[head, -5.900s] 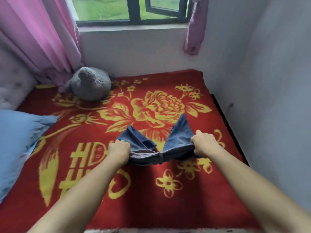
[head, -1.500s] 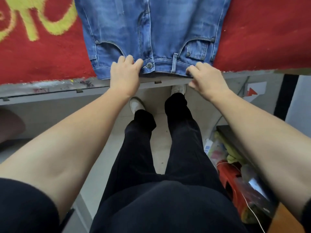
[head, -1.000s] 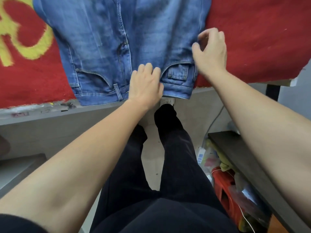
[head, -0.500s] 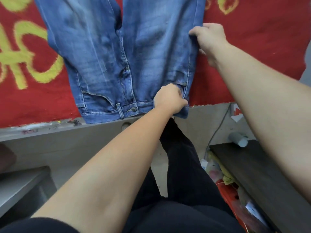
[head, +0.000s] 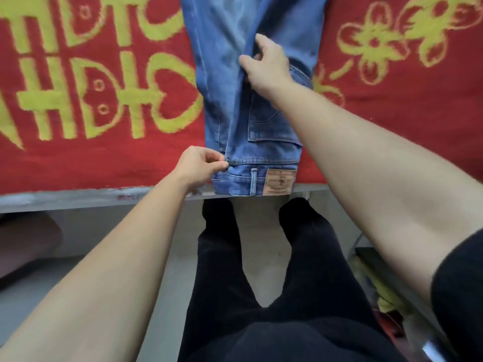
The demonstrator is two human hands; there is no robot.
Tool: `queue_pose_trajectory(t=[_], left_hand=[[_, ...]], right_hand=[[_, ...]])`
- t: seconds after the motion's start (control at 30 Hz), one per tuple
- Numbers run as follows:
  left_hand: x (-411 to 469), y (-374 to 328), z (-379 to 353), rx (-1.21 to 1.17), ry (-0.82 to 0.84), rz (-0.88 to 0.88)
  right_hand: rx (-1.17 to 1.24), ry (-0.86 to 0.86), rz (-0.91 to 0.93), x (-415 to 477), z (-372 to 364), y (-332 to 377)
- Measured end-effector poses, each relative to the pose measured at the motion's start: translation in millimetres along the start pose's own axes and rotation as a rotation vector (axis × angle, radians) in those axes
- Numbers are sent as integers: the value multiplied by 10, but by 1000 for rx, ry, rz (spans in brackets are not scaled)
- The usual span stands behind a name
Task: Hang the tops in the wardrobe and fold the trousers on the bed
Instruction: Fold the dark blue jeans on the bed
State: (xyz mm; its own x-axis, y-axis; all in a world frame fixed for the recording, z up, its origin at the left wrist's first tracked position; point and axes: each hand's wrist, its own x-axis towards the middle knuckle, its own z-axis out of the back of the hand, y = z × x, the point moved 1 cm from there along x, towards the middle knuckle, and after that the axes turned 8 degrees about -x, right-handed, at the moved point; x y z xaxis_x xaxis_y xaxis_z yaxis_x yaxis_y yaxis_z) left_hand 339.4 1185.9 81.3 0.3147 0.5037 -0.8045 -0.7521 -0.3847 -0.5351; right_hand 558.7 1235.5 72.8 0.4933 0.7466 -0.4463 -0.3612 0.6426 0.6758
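Blue jeans [head: 230, 100] lie on the red and yellow bed cover [head: 91, 87], folded lengthwise with one half over the other. The back pocket and a brown leather waistband patch [head: 279, 182] face up at the bed's near edge. My left hand [head: 200, 167] pinches the waistband at its left corner. My right hand [head: 266, 65] grips the fold's edge higher up, fingers curled round the denim. The legs run out of the top of the frame.
The grey bed frame edge [head: 78, 198] runs across below the cover. I stand close to it in black trousers [head: 261, 283]. A dark shelf with coloured clutter [head: 386, 296] sits at the lower right on the floor side.
The jeans lay spread front-up; the right half has been folded over to the left, back side up. My left hand moved left with the waistband corner, my right moved inward.
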Motion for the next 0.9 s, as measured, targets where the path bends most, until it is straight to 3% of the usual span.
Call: queue_pose_trajectory(t=[0.17, 0.33, 0.43, 0.57, 0.8, 0.9], left_hand=[[292, 648, 245, -35, -19, 85], [561, 857, 132, -368, 33, 276], [569, 833, 195, -507, 147, 334], [459, 807, 270, -443, 206, 330], [293, 859, 284, -399, 84, 353], [308, 769, 441, -475, 97, 443]], right_hand=[[-278, 148, 44, 93, -978, 177], [-466, 151, -38, 204, -1277, 54], [-461, 176, 2, 200, -1229, 51], [-436, 197, 1, 129, -1102, 72], [-416, 312, -73, -64, -1134, 25], [-254, 390, -206, 59, -1037, 115]])
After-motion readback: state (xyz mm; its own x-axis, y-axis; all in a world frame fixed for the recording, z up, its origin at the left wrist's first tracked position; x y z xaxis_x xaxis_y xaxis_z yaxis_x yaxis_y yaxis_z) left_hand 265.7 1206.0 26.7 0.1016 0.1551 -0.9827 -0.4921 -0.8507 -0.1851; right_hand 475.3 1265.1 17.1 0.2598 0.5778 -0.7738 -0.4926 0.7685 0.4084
